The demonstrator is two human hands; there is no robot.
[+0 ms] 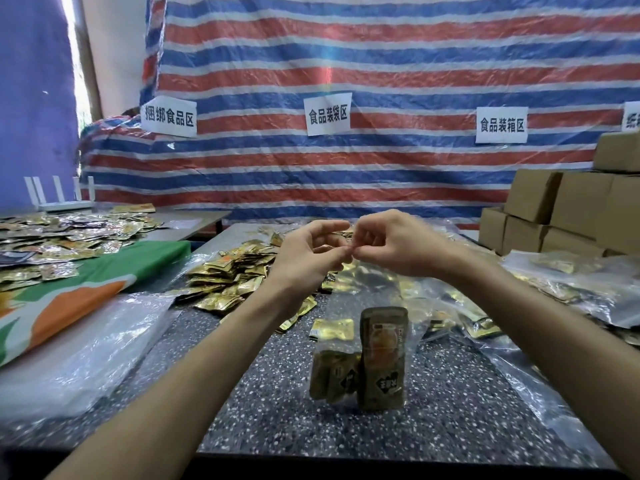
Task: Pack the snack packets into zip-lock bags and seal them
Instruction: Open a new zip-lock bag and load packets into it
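A red, white and blue striped tarpaulin [381, 57] hangs at 12 o'clock, bearing white paper signs [328, 113]. Cardboard boxes [571, 209] are stacked at 3 o'clock. A white router [64, 202] stands at 9 o'clock, with a green-and-orange cloth [104, 275] at 8 o'clock. The speckled tabletop [277, 393] lies at 6 o'clock.

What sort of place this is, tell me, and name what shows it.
Probably a makeshift food-packing workshop: paper zone signs on the striped tarp, one reading 食品装袋区 (food bagging area); gold snack packets heaped on the tables; stacked cardboard boxes at right.
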